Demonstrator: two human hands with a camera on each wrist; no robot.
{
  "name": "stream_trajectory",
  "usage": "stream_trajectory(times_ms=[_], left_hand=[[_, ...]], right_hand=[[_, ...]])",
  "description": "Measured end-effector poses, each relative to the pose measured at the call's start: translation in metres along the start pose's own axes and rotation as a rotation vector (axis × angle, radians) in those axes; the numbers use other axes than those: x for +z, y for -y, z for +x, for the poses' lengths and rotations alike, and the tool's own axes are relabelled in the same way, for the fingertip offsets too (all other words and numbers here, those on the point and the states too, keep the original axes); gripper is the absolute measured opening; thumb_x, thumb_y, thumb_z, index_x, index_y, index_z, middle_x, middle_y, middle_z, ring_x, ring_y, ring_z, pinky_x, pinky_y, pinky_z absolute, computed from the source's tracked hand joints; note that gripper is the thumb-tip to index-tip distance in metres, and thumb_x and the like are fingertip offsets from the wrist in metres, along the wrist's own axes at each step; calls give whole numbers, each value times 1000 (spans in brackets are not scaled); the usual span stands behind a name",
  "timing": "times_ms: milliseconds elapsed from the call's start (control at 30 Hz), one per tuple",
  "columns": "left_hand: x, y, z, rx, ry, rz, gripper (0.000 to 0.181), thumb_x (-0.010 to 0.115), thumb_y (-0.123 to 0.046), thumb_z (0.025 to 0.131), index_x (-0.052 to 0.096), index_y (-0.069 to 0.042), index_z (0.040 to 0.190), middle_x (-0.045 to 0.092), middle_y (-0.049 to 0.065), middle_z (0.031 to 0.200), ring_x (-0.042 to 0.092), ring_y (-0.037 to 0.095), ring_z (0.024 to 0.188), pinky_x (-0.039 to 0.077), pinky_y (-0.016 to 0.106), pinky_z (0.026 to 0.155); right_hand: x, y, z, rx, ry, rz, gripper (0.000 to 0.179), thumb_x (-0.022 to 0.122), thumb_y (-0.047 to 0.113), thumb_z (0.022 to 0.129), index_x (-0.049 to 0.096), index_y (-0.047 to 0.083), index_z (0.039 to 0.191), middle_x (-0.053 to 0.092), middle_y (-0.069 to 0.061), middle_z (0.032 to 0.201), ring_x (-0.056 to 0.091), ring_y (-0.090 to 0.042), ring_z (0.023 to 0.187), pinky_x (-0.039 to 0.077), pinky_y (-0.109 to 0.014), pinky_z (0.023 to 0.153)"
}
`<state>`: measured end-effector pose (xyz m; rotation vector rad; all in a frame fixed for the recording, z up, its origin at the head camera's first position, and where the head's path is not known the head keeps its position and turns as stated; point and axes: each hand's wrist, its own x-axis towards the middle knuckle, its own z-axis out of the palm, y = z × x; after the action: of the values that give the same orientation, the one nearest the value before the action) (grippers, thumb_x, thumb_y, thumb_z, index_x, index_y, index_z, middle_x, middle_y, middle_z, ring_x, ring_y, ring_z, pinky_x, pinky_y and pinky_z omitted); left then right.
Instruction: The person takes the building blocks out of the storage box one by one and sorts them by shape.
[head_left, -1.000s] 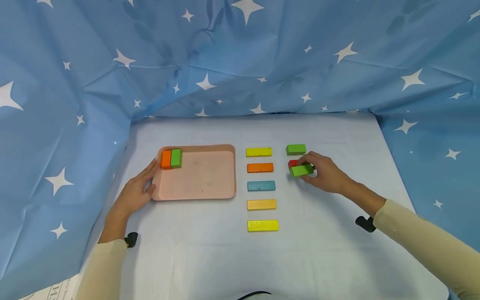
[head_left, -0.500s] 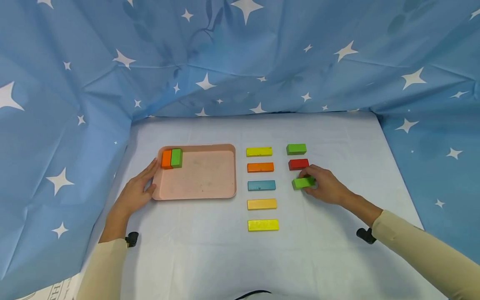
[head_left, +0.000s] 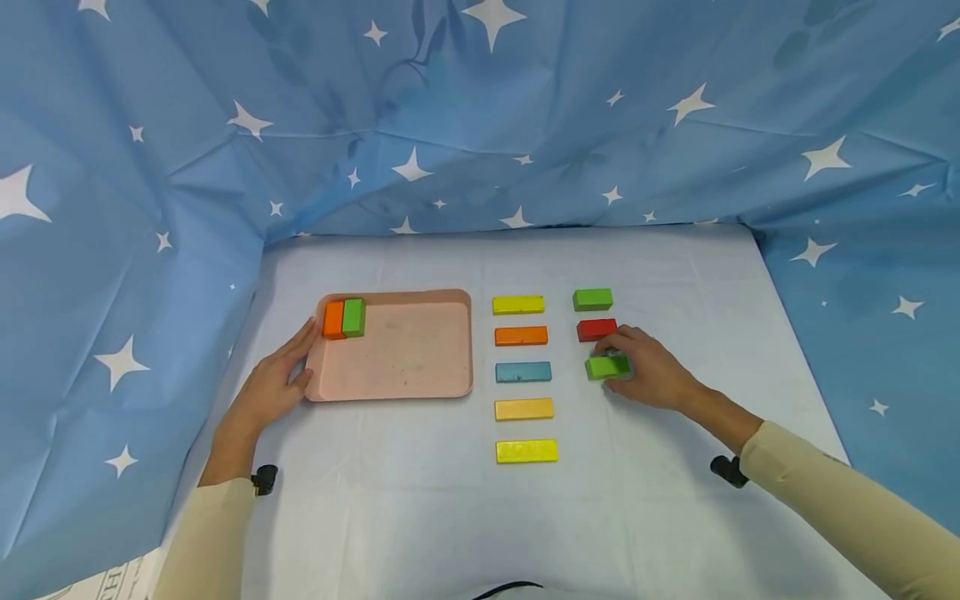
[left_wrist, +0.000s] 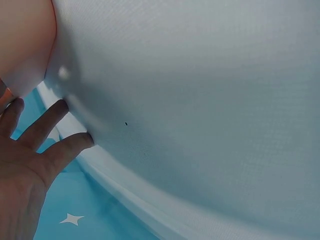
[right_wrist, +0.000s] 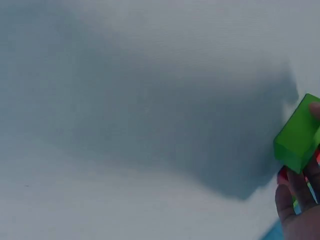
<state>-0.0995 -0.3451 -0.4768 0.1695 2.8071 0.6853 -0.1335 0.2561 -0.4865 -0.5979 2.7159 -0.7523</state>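
Note:
A green block [head_left: 607, 367] lies on the white tabletop in the right-hand column, nearer than a red block [head_left: 597, 330] and another green block [head_left: 592, 300]. My right hand [head_left: 651, 371] holds it, thumb on the near side and fingers on the far side. In the right wrist view, the held green block [right_wrist: 299, 135] shows at the right edge with fingertips on it. At the left, my left hand [head_left: 268, 383] rests with spread, fairly straight fingers against the side of a pink tray [head_left: 405, 387]. An orange block [head_left: 333, 320] and a green block [head_left: 354, 317] stand side by side in the tray's far left corner.
Between tray and right hand runs a column of long blocks: yellow [head_left: 517, 305], orange [head_left: 521, 336], blue [head_left: 522, 372], light orange [head_left: 523, 409] and yellow [head_left: 527, 451]. A blue star-patterned cloth [head_left: 480, 117] hangs behind and beside the table.
My right hand has moved the green block from in front of the red block toward the near side and set it down, uncovering the red one. The left hand and tray have stayed put.

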Motion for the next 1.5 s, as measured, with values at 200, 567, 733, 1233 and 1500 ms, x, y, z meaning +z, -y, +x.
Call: stream_trajectory(times_ms=[200,567,733,1233,1500], left_hand=[[1,4,-1,13,-19,-1,79,53,-8,102,13,-25,168,13,2,176,31,50,153,29,72,118],[2,5,-1,5,-12,4,79,52,-9,103,11,-26,169,13,4,176,30,50,153,29,73,118],[3,6,-1,4,-12,-9,80,52,-9,103,12,-27,168,13,2,176,30,49,154,28,72,118],[2,6,-1,36,-43,-28,76,53,-7,103,18,-23,168,16,0,176,34,47,152,34,69,117],[2,7,-1,14,-40,-35,74,51,-9,104,18,-25,168,15,-2,176,35,46,152,35,69,116]], right_hand=[[0,22,20,-209,-107,12,30,78,8,86,71,8,115,66,-7,119,63,-27,106,56,-49,95],[16,99,107,-310,17,69,24,71,11,97,70,11,121,64,1,121,58,-19,116,55,-41,104],[41,138,149,-415,27,44,21,69,10,98,70,11,119,64,0,120,57,-17,115,53,-36,105],[83,243,235,-636,212,-88,29,54,3,102,68,12,126,61,-6,131,55,-20,121,46,-33,110],[98,268,259,-562,311,-229,46,48,4,106,58,20,148,50,-2,157,47,-21,145,36,-38,124]])
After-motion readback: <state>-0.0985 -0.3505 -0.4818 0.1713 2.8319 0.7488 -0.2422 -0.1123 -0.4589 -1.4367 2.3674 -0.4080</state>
